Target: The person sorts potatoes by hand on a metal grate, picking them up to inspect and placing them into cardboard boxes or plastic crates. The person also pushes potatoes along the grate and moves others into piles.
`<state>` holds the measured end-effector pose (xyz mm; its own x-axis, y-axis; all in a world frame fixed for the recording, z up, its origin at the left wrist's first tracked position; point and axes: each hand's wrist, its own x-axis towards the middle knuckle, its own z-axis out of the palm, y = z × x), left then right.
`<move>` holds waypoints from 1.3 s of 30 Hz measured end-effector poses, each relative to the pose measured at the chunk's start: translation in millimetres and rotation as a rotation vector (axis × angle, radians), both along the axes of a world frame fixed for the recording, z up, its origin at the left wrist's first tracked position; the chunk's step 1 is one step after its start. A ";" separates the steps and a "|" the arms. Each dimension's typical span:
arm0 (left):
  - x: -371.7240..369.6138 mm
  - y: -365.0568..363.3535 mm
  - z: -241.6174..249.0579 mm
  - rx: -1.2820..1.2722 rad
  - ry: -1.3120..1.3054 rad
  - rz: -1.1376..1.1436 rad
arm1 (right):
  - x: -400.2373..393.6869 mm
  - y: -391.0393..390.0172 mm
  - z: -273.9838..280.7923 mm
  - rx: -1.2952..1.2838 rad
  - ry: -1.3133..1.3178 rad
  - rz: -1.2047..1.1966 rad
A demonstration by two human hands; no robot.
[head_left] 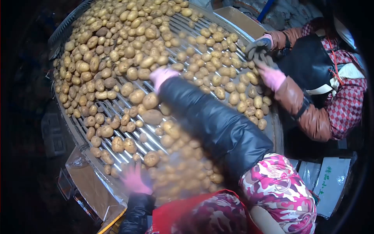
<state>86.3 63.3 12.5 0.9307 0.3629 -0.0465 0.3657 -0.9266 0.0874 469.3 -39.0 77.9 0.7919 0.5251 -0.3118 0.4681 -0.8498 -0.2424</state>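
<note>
Many potatoes (117,50) lie spread over a sorting table of metal rollers (146,146). My left hand (136,178), in a pink glove, is at the near left edge of the rollers beside several potatoes; its fingers look spread, though blurred, and nothing shows in them. Stretched far across the table, my right hand (164,76) wears a pink glove too and reaches among potatoes near the middle. Motion blur smears its fingers, so any hold is hidden. Potatoes between my arms are also blurred.
At the right a co-worker's gloved hands (261,54) are over the table's far edge. A cardboard box (89,183) stands at the near left, another box (241,21) at the back. White boxes (331,183) stand at the lower right, and filled sacks (284,15) lie beyond.
</note>
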 end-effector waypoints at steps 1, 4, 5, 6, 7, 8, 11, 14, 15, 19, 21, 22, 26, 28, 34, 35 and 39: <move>1.9 0.4 -2.0 -0.001 -0.011 -0.004 | -18.9 11.8 -12.9 -0.007 0.029 0.177; 2.1 0.9 -5.8 0.020 -0.039 -0.020 | -88.2 4.7 -43.4 0.284 0.061 0.240; -1.3 4.9 -14.9 0.031 -0.037 -0.024 | -105.2 -5.1 -53.6 0.442 -0.001 0.257; -3.4 7.7 -19.6 0.043 -0.036 -0.028 | -117.7 -14.3 -64.8 0.601 -0.067 0.273; -4.0 8.5 -18.8 0.040 -0.038 -0.029 | -124.3 -24.7 -64.3 0.676 -0.072 0.288; -4.5 8.4 -17.8 0.034 -0.040 -0.027 | -125.0 -38.5 -62.5 0.598 -0.025 0.326; -2.5 5.1 -10.6 0.011 -0.044 -0.015 | -114.8 -79.6 -20.9 0.280 0.119 0.408; -3.5 4.9 -5.0 -0.028 -0.035 -0.001 | -82.1 -124.1 -33.1 0.217 0.152 0.108; -3.2 5.0 -5.2 -0.043 -0.032 0.009 | -65.1 -141.2 -25.5 0.209 0.116 0.037; -7.8 10.4 -8.6 -0.062 -0.032 0.000 | -7.8 -151.2 -7.9 0.214 -0.153 -0.171; -9.0 14.9 -9.9 -0.040 -0.064 -0.045 | 23.8 -127.0 -14.2 0.066 -0.154 -0.070; -7.1 12.9 -7.7 -0.044 -0.072 -0.050 | 37.7 -115.1 -19.9 -0.098 -0.115 0.015; -2.7 7.0 -1.6 -0.049 -0.154 -0.023 | 69.9 -81.4 -26.4 -0.254 0.046 -0.033; -1.0 7.3 1.5 -0.069 -0.178 -0.019 | 65.6 -90.6 -17.5 -0.243 0.098 -0.088; -8.3 7.5 -4.4 -0.079 -0.209 -0.016 | 43.2 -127.4 -8.5 -0.322 0.238 -0.131; -9.0 7.4 -2.6 -0.080 -0.213 -0.018 | 37.4 -129.1 -8.7 -0.329 0.232 -0.169; -11.9 10.7 -7.5 -0.073 -0.220 -0.026 | 7.6 -144.0 -35.5 -0.099 0.124 -0.146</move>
<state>74.5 74.0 5.0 0.9301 0.3421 0.1336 0.3067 -0.9236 0.2298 476.8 -183.0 42.4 0.8095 0.3694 -0.4564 0.3099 -0.9290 -0.2024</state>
